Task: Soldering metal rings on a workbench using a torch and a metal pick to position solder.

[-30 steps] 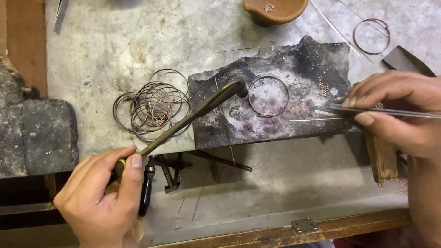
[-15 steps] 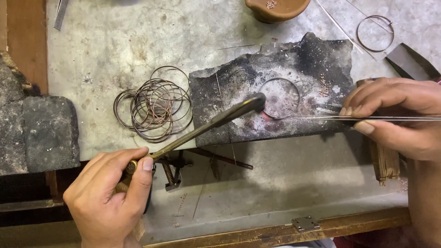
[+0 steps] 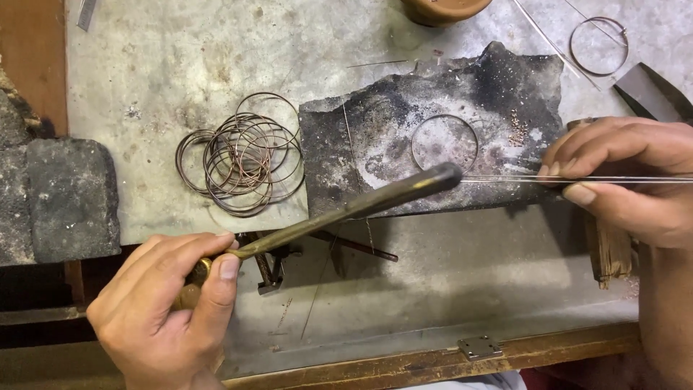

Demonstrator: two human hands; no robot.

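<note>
My left hand [image 3: 162, 310] grips the handle of a brass torch pipe [image 3: 346, 209], whose dark tip points up-right over the front edge of a charred soldering block [image 3: 375, 137]. A single wire ring [image 3: 445, 142] lies flat on that block, just above the tip. My right hand [image 3: 624, 180] pinches long thin tweezers [image 3: 505, 178] that run left along the block and meet the torch tip.
A heap of several wire rings [image 3: 242, 162] lies left of the block on the grey bench top [image 3: 180, 65]. One more ring [image 3: 599, 45] sits at the back right, a clay bowl [image 3: 444, 9] at the top. A dark stone block [image 3: 61, 198] stands at the left.
The torch tip has moved down and to the right, off the ring toward the block's front edge. The tweezers have dropped with it.
</note>
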